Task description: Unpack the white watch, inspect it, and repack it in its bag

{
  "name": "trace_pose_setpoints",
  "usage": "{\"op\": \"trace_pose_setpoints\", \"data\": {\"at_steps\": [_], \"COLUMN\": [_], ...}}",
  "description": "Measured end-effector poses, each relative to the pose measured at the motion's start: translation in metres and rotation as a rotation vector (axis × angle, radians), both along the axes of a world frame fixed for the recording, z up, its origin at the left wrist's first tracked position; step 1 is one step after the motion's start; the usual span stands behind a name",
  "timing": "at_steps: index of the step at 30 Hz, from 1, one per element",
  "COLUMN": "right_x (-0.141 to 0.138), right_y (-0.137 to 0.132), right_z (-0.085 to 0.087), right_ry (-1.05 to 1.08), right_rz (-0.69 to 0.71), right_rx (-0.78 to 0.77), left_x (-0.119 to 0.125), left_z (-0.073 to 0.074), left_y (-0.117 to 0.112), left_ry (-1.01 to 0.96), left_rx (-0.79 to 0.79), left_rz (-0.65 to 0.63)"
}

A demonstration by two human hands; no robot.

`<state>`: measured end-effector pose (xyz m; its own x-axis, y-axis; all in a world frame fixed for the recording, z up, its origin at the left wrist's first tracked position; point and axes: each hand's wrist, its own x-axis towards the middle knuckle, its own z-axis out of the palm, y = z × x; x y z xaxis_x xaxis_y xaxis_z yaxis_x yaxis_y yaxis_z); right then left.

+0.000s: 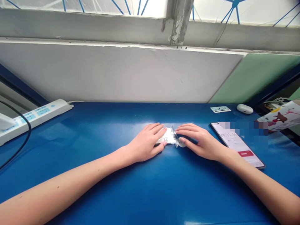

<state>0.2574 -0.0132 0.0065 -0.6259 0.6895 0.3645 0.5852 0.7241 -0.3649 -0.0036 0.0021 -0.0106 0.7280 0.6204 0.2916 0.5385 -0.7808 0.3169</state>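
In the middle of the blue table, a small flat white packet (169, 137) lies under my left hand (150, 142). The fingers of that hand rest across its top and far side while the thumb presses the near edge. Crinkled clear plastic film (177, 141) sticks out from the packet's right end. My right hand (201, 142) has the film between its thumb and fingers. What is printed on the packet, if anything, is too small to tell, and its left part is hidden beneath my left hand.
A phone (239, 145) showing a timer lies by my right forearm. Behind it are a small card (220, 109) and a white earbud case (245, 109). A printed package (284, 117) sits at far right. A white power strip (37, 117) and black cable (30, 132) occupy the left.
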Motion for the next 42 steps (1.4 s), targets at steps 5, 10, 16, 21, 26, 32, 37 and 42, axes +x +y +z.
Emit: {"op": "trace_pose_setpoints", "data": {"at_steps": [5, 10, 16, 21, 26, 32, 37, 42], "right_x": [-0.001, -0.002, -0.005, -0.012, -0.023, -0.028, -0.027, -0.026], "right_y": [-0.002, -0.002, -0.004, -0.01, -0.019, -0.023, -0.025, -0.024], "right_z": [-0.002, -0.005, -0.01, -0.009, -0.012, -0.013, -0.012, -0.012], "right_ry": [-0.056, -0.097, -0.061, -0.136, -0.256, -0.226, -0.214, -0.196], "right_rz": [0.023, 0.041, 0.046, 0.011, -0.067, -0.141, -0.133, -0.11], "right_rx": [-0.025, 0.013, 0.041, 0.128, 0.279, 0.292, 0.308, 0.247], "left_x": [-0.001, -0.001, -0.001, 0.0, 0.0, 0.0, 0.0, 0.0], "left_z": [-0.001, -0.002, -0.002, -0.001, -0.001, -0.001, -0.002, -0.002], "left_y": [0.0, 0.001, 0.001, 0.001, 0.001, 0.001, 0.001, 0.001], "left_ry": [-0.003, 0.01, 0.026, 0.019, 0.011, 0.006, 0.008, 0.013], "left_rx": [-0.002, 0.01, 0.04, 0.044, 0.041, 0.04, 0.039, 0.043], "left_rz": [-0.001, -0.002, -0.012, -0.009, -0.007, -0.004, -0.003, -0.004]}}
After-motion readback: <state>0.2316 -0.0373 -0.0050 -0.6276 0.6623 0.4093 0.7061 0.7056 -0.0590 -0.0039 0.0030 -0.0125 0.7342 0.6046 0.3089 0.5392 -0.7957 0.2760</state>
